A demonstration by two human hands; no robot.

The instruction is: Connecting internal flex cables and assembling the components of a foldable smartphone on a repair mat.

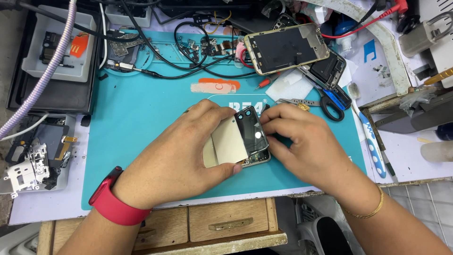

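Note:
A small cream-coloured folding phone (234,140) lies on the teal work mat (137,123), its black camera panel lifted at the right side. My left hand (186,148), with a red wristband, grips the phone's body from the left, thumb under its near edge. Fingertips of my right hand (302,141), which wears a gold bangle, pinch the black panel's right edge. The phone's near right corner shows exposed internals.
An opened phone frame (286,47) lies at the mat's far right over black cables (188,52). Blue-handled scissors (330,101) and tweezers sit right of my hands. Grey trays with parts (33,160) stand at the left. Wooden drawers (226,222) are below the bench edge.

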